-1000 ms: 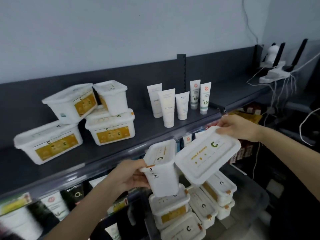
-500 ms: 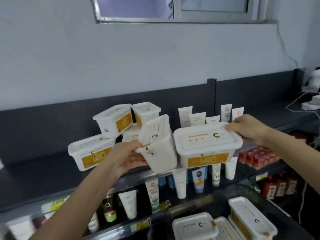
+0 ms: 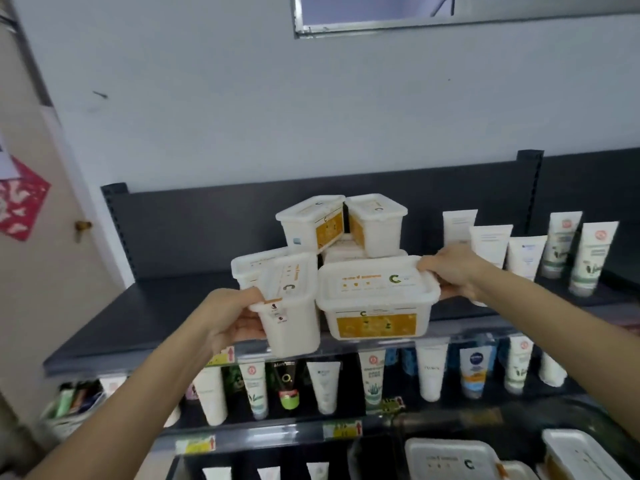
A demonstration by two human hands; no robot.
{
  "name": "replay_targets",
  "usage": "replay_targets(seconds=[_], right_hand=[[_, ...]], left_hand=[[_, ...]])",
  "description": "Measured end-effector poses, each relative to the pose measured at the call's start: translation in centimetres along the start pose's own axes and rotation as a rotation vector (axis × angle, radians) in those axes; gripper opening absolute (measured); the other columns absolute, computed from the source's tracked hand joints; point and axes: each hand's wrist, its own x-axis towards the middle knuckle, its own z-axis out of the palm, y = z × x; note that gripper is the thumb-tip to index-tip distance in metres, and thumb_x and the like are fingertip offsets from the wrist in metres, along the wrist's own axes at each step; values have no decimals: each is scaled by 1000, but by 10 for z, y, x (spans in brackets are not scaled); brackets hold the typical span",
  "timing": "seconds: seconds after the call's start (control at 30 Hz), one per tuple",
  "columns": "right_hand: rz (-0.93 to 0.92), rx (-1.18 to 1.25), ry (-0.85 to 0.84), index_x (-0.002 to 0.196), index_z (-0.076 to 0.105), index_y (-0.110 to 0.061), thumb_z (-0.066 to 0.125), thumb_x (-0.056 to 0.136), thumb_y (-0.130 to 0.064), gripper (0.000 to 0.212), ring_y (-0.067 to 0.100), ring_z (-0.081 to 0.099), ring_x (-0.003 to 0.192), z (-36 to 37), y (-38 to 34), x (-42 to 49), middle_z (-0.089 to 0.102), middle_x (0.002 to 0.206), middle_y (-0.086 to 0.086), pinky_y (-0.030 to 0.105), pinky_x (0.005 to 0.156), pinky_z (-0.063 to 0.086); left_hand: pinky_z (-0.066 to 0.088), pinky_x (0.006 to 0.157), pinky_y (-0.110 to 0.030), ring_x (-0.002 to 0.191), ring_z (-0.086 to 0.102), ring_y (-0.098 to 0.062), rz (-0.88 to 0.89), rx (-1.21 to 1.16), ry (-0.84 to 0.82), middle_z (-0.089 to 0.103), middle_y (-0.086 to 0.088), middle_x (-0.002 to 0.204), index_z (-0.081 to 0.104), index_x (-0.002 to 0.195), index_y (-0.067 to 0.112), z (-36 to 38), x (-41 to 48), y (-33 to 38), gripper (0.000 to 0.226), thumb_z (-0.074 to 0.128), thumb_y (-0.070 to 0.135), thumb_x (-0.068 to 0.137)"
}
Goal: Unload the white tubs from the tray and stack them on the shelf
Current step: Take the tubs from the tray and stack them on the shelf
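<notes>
The left hand (image 3: 230,320) grips a narrow white tub (image 3: 291,308) by its end, and the right hand (image 3: 453,271) grasps a wider yellow-labelled tub (image 3: 375,299) by its far rim (both at the dark shelf (image 3: 138,320) edge), stacked tubs (image 3: 341,225) just beyond them.

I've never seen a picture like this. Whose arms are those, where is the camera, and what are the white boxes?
The camera sits on a person's head, so you see what they see: their own two arms reaching out. The left hand holds one white tub by its end. The right hand holds another tub with its yellow label facing you. Both are up at a dark shelf where more tubs are already stacked, beside standing tubes. Low on the right, more tubs wait.
</notes>
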Motion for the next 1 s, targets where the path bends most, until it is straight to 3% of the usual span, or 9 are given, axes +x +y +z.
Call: replay_targets(seconds=[0.17, 0.27, 0.47, 0.67, 0.8, 1.0], right_hand=[[29, 118, -33, 106, 56, 4, 60, 88, -2, 19, 27, 67, 72, 45, -1, 13, 66, 88, 16, 38, 45, 58], [53, 212, -29, 112, 55, -3, 59, 86, 3, 27, 28, 66, 74, 66, 0, 23, 65, 91, 15, 41, 45, 58], [126, 259, -50, 118, 51, 0, 58, 86, 4, 33, 34, 68, 85, 98, 1, 37, 66, 104, 20, 49, 60, 59], [152, 257, -24, 111, 52, -2, 60, 87, 1, 26, 35, 66, 89, 120, -14, 46, 62, 98, 16, 46, 52, 59], [165, 239, -5, 103, 51, -2, 61, 87, 0, 18, 37, 67, 91, 126, -21, 52, 62, 103, 19, 50, 57, 60], [170, 253, 2, 85, 49, -4, 60, 88, 1, 13, 35, 66, 89, 127, -25, 59, 62, 96, 18, 57, 74, 57]], left_hand=[[59, 53, -38, 58, 69, -30, -45, 16, 87, 71, -21, 69, 66, 83, -9, -28, 12, -11, 10, 59, -3, 78], [60, 60, -43, 65, 69, -33, -56, 17, 116, 71, -23, 76, 66, 93, -12, -41, 25, -12, 19, 60, -3, 77], [60, 61, -45, 70, 68, -33, -55, 12, 154, 72, -17, 70, 65, 93, -10, -55, 50, -13, 17, 58, -5, 79], [59, 65, -45, 71, 70, -32, -68, 73, 176, 72, -19, 81, 63, 100, -11, -78, 72, -14, 23, 59, -3, 80], [60, 63, -44, 74, 70, -33, -88, 127, 129, 72, -21, 86, 63, 99, -11, -89, 79, -9, 20, 60, -4, 81], [55, 79, -51, 80, 68, -34, -129, 201, 144, 70, -21, 87, 61, 99, -10, -101, 86, -2, 19, 56, -4, 81]])
